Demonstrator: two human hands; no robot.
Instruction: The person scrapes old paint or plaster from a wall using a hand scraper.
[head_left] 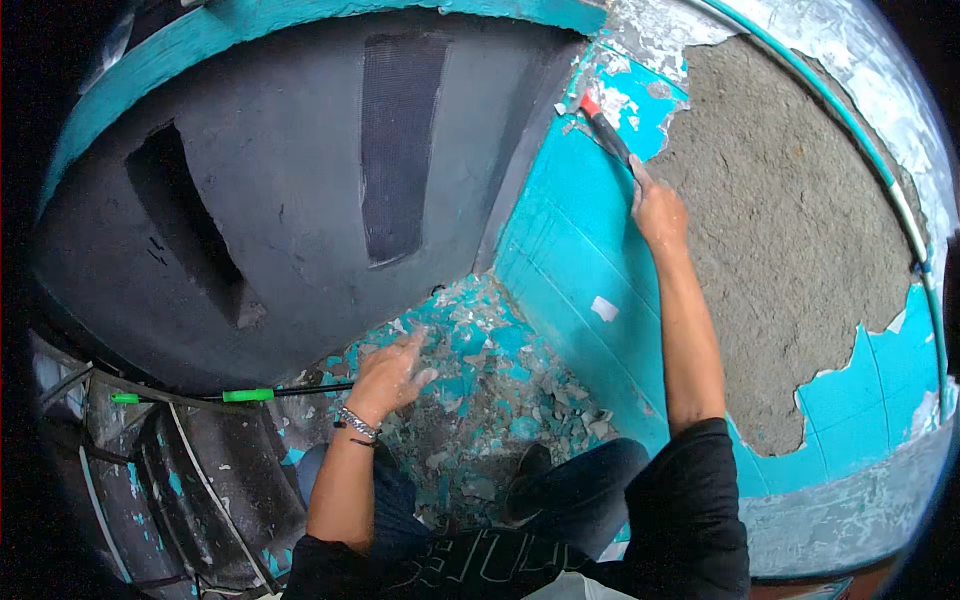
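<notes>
Black shirt fills the lower edge, nearest the camera. At left lies a dark pole with green sleeves. Next, the left hand hovers, fingers apart, above scattered paint chips. Farther right, a red-and-black tool has its red end at peeling paint on the turquoise wall, its handle clamped in the right hand. Rightmost is a rough grey patch.
</notes>
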